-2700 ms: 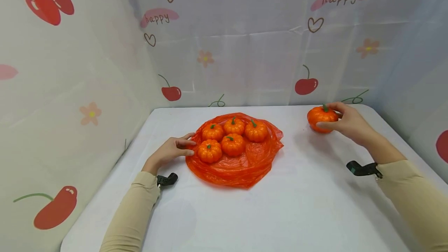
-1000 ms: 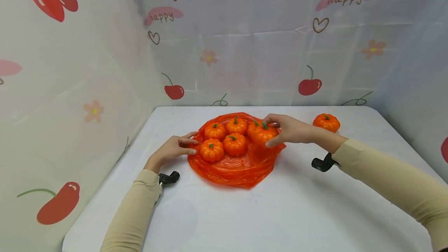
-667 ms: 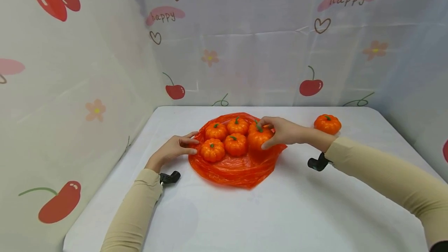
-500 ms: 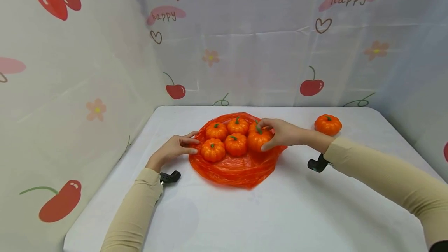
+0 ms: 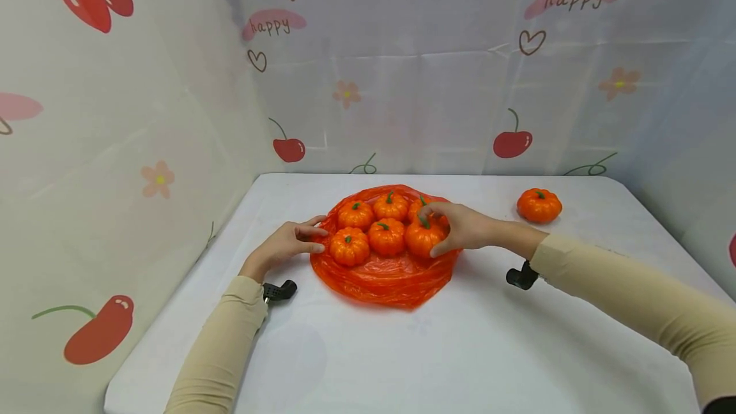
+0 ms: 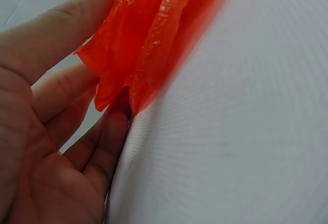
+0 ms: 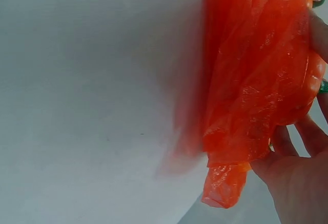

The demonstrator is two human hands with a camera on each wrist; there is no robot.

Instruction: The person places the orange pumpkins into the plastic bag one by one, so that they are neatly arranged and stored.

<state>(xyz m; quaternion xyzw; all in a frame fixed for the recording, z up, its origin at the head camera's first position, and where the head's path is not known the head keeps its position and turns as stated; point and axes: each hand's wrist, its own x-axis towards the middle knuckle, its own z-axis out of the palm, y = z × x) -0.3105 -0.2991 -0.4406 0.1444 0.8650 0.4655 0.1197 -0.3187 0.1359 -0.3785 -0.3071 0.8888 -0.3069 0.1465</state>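
Note:
A small orange pumpkin [image 5: 421,240] with a green stem sits low inside the crumpled orange-red plastic bag [image 5: 379,286]. My right hand [image 5: 462,230] grips it from the right, thumb on the near side and fingers over the top. In the right wrist view, the bag wall [image 7: 246,80] hides much of the pumpkin. My left hand [image 5: 284,246] rests at the bag's left edge, with thumb and fingers apart and touching the plastic. The left wrist view has the bag's edge [image 6: 128,39] between that thumb and the fingers. Several similar pumpkins [image 5: 349,246] lie in the bag.
One more pumpkin [image 5: 539,205] stands at the back right of the white table [image 5: 368,363]. A printed curtain [image 5: 414,107] closes off the back and sides. Black wrist cameras [image 5: 280,291] stick out from both sleeves.
My right hand has carried a pumpkin from the back right over to the bag and lowered it into the bag's right part. My left hand has stayed at the bag's left edge.

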